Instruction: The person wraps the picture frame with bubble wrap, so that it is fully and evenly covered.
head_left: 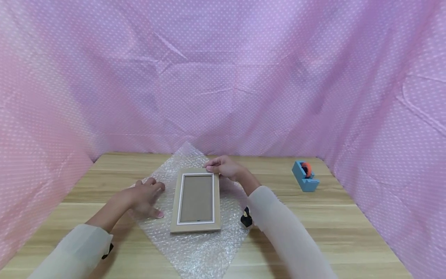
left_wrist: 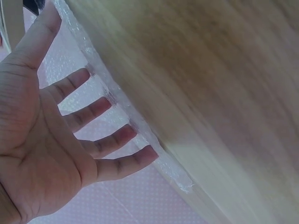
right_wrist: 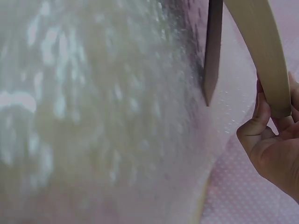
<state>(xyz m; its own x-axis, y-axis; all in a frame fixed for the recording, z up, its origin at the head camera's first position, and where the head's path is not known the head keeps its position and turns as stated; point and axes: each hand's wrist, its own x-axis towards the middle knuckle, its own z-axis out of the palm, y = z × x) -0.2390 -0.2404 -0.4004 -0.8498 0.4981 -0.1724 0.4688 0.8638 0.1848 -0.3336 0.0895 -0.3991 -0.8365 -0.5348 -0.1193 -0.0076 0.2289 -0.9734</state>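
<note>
A beige picture frame with a white inner border lies face up over a sheet of bubble wrap, set cornerwise on the table. By its far right corner my right hand pinches the frame, thumb on the front. In the right wrist view, the frame's edge stands between thumb and fingers, and a thin brown slat slants down beside it to the wrap. My left hand is spread at the wrap's left corner. Its fingertips rest along the wrap's edge in the left wrist view.
A blue tape dispenser with an orange core stands at the right rear of the wooden table. Pink dotted cloth hangs behind the table and along both sides. Dark bows hang from my sleeve cuffs.
</note>
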